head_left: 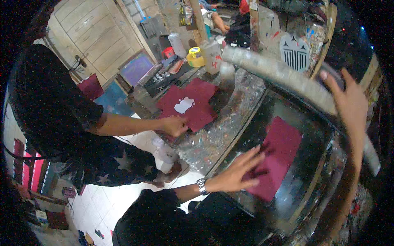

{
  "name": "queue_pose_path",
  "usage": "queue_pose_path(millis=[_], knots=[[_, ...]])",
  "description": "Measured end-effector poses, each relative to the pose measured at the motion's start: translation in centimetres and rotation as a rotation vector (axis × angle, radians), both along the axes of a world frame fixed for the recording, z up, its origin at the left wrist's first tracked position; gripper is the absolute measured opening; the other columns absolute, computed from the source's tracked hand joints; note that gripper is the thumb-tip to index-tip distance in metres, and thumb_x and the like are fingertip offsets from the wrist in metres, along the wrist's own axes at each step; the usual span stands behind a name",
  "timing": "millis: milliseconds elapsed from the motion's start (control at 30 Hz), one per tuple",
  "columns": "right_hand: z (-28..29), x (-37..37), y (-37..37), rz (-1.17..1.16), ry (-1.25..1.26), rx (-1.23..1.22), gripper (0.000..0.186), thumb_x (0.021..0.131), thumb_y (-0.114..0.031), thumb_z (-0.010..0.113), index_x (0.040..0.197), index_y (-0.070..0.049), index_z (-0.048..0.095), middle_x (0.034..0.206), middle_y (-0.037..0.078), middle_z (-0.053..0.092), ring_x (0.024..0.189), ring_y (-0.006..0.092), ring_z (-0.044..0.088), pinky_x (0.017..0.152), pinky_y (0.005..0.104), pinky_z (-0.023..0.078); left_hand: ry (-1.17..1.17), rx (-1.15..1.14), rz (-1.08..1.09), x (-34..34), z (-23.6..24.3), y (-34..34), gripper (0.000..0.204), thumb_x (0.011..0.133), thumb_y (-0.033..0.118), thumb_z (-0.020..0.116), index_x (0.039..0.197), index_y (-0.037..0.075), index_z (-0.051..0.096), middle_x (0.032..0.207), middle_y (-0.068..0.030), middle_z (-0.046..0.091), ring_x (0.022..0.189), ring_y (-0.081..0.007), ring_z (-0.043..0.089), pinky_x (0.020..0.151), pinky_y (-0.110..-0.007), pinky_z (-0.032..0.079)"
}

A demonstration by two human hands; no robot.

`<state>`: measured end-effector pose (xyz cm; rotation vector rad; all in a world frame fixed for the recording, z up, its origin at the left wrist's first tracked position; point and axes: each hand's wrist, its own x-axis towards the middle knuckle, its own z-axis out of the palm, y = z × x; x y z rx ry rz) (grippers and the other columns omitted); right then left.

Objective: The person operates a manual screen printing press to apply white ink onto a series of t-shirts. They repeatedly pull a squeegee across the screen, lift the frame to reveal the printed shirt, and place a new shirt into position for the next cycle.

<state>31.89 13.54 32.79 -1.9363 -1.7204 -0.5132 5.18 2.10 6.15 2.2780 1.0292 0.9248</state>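
Note:
My left hand, with a metal watch at the wrist, is open, its fingers spread over the left edge of a maroon piece. That flat piece lies on a dark, glossy board; whether my fingertips touch it I cannot tell. On the right, my raised right hand has its fingers bent at a long pale bar, which looks like the side of a tilted frame. The bar is blurred. A dark block shows beside my right thumb, and the hand's hold is partly hidden.
At left, a co-worker's closed hand is at the edge of another maroon piece with a white print. Behind stand a yellow tub, a white container and a pale bottle. The worktop is paint-stained.

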Motion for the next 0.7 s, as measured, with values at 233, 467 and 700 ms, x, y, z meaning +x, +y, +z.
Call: queue_pose_path(millis=[233,467,700], knots=[[-20.4,-2.5,-10.0,0.373,-0.205,-0.162,0.038,0.088,-0.047,0.074,0.107,-0.014,0.069,0.096,0.010,0.072,0.099,0.0303,0.068,0.111,0.0633,0.029,-0.972,-0.814,0.296,-0.6,-0.1,-1.9,0.041,0.106,0.018,0.060,0.135,-0.007,0.046,0.122,-0.0204,0.064,0.108,-0.0275,0.070,0.087,-0.040,0.065],[-22.7,-2.7,-9.7,0.440,0.036,-0.813,0.032,0.092,-0.038,0.071,0.113,-0.014,0.065,0.087,0.015,0.074,0.082,0.0376,0.073,0.070,0.0516,0.056,-0.739,-0.899,0.427,-4.0,-9.0,-2.9,0.044,0.105,0.025,0.064,0.121,-0.010,0.044,0.102,-0.0264,0.069,0.090,-0.0308,0.076,0.078,-0.037,0.064],[-30.9,-3.4,-7.8,0.458,-0.238,-0.198,0.024,0.094,-0.029,0.063,0.114,-0.015,0.064,0.090,0.012,0.075,0.083,0.0312,0.075,0.080,0.0538,0.055,-0.772,-0.827,0.413,-2.9,-7.1,-3.1,0.035,0.106,0.016,0.060,0.125,-0.008,0.044,0.102,-0.0206,0.065,0.088,-0.0295,0.074,0.075,-0.037,0.064]])
